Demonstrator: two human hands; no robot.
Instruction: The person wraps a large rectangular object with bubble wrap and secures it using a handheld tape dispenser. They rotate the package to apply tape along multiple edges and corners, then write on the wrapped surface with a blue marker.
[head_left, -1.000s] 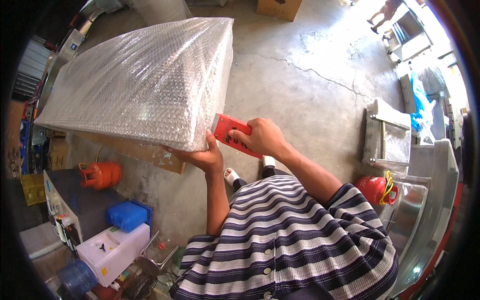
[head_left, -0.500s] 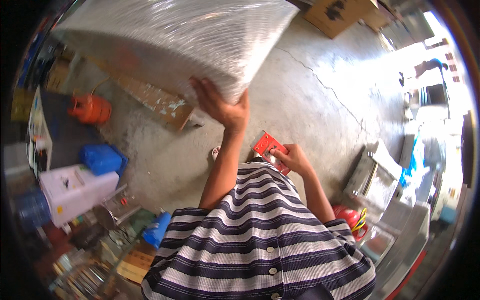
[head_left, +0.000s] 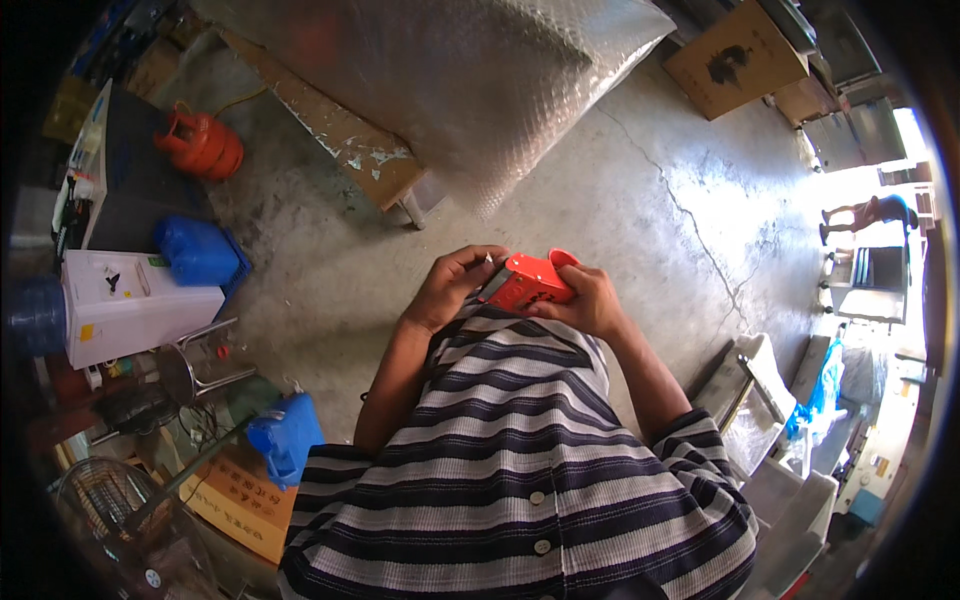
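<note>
In front of my belly, my right hand (head_left: 588, 303) is closed around a red tape dispenser (head_left: 530, 281), with the thumb along its right side. The dispenser is tilted, its greyish edge facing left. My left hand (head_left: 455, 284) is at that left end, thumb and fingers drawn together in a pinch. What lies between those fingertips is too small to make out. Beyond both hands, a large bubble-wrapped item (head_left: 420, 90) leans over a worn wooden bench (head_left: 345, 140), touched by neither hand.
An orange gas cylinder (head_left: 200, 145), a blue jerrycan (head_left: 198, 250) and a white cabinet (head_left: 135, 305) stand at left. Lower left are a fan (head_left: 105, 500) and another blue jug (head_left: 285, 435). Cartons (head_left: 735, 60) sit far right; wrapped metal pieces (head_left: 760, 400) lie at right.
My left hand has let go of the bubble-wrapped item and come down to the tape dispenser. The right hand has turned the dispenser and raised it slightly.
</note>
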